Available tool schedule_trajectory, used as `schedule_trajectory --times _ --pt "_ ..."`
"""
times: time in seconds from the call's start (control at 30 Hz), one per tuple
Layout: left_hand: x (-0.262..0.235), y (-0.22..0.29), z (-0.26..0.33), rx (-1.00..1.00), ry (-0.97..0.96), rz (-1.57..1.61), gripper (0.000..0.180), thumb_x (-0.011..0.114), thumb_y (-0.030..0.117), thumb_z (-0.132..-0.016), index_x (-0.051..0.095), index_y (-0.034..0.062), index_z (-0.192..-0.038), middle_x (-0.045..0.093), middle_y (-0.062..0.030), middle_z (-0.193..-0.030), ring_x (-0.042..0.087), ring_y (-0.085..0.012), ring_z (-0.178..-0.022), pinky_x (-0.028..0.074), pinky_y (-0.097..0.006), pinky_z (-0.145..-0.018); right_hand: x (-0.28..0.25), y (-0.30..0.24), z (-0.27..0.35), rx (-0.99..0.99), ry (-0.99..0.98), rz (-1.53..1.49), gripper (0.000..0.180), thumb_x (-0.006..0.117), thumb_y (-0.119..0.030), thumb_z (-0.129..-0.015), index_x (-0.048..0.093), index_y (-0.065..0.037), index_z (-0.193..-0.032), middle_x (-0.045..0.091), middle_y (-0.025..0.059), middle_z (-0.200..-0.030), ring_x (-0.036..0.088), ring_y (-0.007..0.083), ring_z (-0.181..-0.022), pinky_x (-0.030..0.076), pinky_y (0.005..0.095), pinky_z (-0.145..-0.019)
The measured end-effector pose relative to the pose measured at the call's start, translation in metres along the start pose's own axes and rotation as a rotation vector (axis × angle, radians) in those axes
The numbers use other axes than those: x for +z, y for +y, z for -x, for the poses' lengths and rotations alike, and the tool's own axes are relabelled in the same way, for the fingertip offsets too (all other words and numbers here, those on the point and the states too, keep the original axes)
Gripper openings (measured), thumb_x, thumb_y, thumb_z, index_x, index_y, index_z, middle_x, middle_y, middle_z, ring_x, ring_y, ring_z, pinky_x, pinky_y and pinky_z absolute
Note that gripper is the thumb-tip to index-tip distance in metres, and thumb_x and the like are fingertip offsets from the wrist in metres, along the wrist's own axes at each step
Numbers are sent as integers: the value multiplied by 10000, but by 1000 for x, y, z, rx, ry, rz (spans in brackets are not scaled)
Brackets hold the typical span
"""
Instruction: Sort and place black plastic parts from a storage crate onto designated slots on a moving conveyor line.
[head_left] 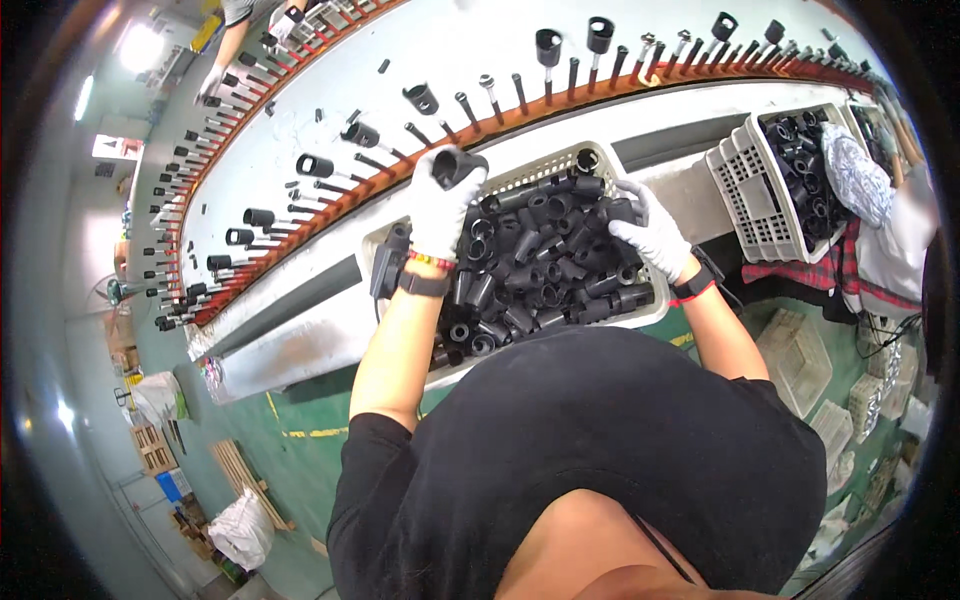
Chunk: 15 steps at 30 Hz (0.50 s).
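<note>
My left hand (pixel 436 215), in a white glove, grips a black cup-shaped cylinder (pixel 462 168) with its hollow end showing. It is raised over the left part of a pale plastic crate, in front of the peg row. In the crate (pixel 648 318) lies a heap of black tubular parts (pixel 545 245) of mixed sizes. My right hand (pixel 655 235), gloved too, is over the crate's right side, its fingers curled round a short black cylinder (pixel 621 210). A larger black cylinder (pixel 588 160) rests at the crate's far corner.
A curved brown rail (pixel 545 113) runs behind the crate, lined with upright pegs, several carrying black cups (pixel 420 98). Another crate (pixel 745 195) of black parts stands at the right, beside a person in red plaid. A co-worker's arm (pixel 232 45) reaches in at the far left.
</note>
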<state>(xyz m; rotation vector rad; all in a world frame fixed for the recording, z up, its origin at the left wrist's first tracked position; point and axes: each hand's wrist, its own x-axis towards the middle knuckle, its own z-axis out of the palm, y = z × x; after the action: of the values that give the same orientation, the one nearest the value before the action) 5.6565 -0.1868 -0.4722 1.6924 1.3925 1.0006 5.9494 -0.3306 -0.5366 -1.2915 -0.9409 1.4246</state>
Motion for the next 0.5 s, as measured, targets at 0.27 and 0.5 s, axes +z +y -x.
schedule_trajectory --times 0.27,0.5 --pt "118 48 -82 157 -261 330 551 804 159 -748 494 29 -1185 649 -122 -1056 635 -206 -953 517 -334 -857 -32 2 17 110 13 -34 406 519 -274 -1011 569 -11 -1316 657 47 -996 609 103 -729 512 260 -669" --pt "229 51 -142 13 -142 597 395 821 -46 -713 588 48 -1019 658 -32 -867 616 -144 -786 528 -278 -740 -67 23 22 53 155 47 521 744 -190 -800 565 23 -1241 675 100 -996 640 171 -920 510 306 -844"
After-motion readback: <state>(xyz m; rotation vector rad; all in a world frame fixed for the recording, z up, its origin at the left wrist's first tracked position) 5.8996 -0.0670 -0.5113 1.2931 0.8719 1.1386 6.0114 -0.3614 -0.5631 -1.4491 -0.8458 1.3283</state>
